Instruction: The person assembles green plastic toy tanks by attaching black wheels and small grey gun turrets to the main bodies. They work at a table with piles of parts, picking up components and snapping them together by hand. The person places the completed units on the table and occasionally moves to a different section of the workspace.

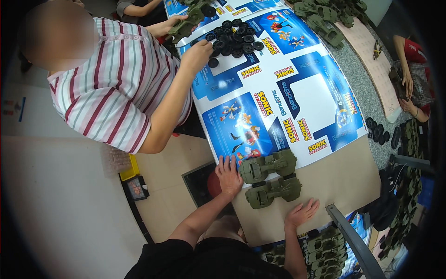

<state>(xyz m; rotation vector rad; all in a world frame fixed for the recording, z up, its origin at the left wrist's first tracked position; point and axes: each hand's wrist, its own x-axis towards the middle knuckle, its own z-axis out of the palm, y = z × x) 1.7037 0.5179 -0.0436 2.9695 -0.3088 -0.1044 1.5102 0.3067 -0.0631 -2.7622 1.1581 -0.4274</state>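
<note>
Two olive-green toy vehicles lie side by side before me, the farther toy vehicle [267,167] on the printed sheet's edge and the nearer toy vehicle [273,192] on brown cardboard [334,179]. Black wheels show between them. My left hand [228,178] rests at the table's left edge, fingers stretched out, its fingertips beside the farther vehicle. Flat over the cardboard, to the right of the nearer vehicle, is my right hand [302,214] with its fingers extended. Neither hand holds anything.
A co-worker in a striped shirt [116,88] reaches to a pile of black wheels [234,39], holding a green vehicle [188,23]. Another person's hands [408,88] work at right. A grey metal bar [355,242] stands beside my right hand. Rows of green vehicles [325,253] lie below.
</note>
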